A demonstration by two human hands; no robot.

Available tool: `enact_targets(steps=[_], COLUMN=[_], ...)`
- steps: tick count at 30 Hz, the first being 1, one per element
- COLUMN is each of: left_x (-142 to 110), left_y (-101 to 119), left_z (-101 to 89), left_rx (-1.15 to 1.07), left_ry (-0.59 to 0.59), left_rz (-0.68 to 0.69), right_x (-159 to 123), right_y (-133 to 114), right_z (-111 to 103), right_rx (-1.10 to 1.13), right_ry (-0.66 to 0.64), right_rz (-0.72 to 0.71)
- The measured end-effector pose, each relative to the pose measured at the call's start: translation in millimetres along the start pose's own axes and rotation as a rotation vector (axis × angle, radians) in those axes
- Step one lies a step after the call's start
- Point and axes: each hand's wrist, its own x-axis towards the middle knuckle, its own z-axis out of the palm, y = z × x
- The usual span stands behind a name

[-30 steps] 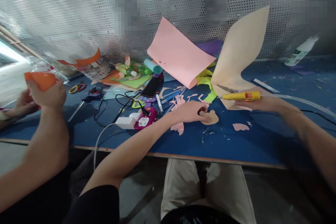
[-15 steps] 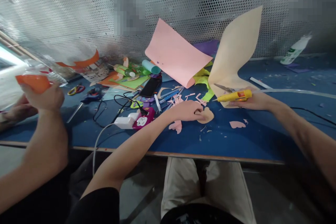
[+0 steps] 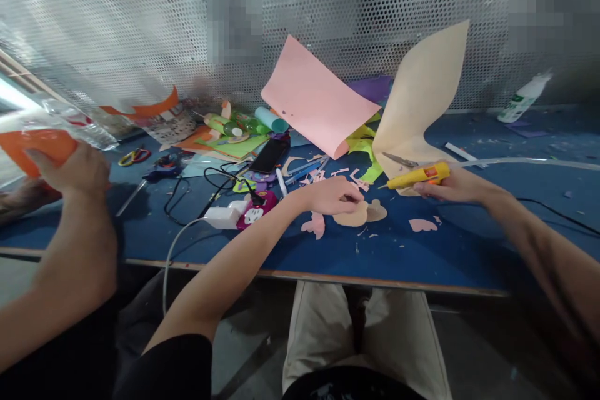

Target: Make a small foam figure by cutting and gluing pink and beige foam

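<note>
My left hand (image 3: 338, 195) pinches a beige cut-out piece (image 3: 352, 215), thin like craft foam, just over the blue table. Close to its right lies a second beige cut-out (image 3: 376, 211). My right hand (image 3: 443, 186) is wrapped round a yellow hot glue gun (image 3: 419, 176), its nozzle pointing left towards the cut-outs. A clear glue stick (image 3: 529, 162) trails out of the gun's back. Pink cut-outs lie on both sides, one pink piece (image 3: 314, 225) below my left wrist and another pink piece (image 3: 422, 225) at the right.
Behind my hands stand a curled pink sheet (image 3: 321, 97) and a beige sheet (image 3: 422, 87) with scissors (image 3: 399, 159) on it. A purple power strip (image 3: 257, 209) and cables lie left. Another person's hand (image 3: 77, 169) holds orange material. A white bottle (image 3: 525, 97) stands far right.
My left hand has lifted one beige piece slightly and shifted it left, uncovering a second beige piece. The other person's hands have moved left with the orange material.
</note>
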Motion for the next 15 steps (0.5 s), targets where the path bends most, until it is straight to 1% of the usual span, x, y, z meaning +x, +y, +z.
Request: enact_targets(steps=[2,5,7,9,12,14,15], left_x=[-2,-5,-8,-11,-14,-14,-14], left_y=[2,2,-2,-9,-20,-24,-23], left_z=[-4.3,-8.5,-10.9,-13.0,-15.2,-15.8,-15.8], left_rx=[-0.018,0.035,0.123,0.238,0.417,0.525,0.565], left_ry=[-0.028,-0.001,0.038,0.065,0.054,0.079,0.106], left_rz=[-0.009,-0.023,-0.062,-0.144,-0.288,-0.323,-0.312], right_x=[1,3,3,3,3,4,5], right_y=[-5,-17,-25,-33,-40,-42,-42], right_z=[2,4,5,6,9,12,14], right_rx=[0.003,-0.061,-0.100,-0.135,-0.166,-0.183,-0.196], right_ry=[-0.076,-0.127,-0.155,-0.154,-0.161,-0.171,-0.168], right_rz=[-0.096,-0.159,-0.199,-0.255,-0.323,-0.347,-0.359])
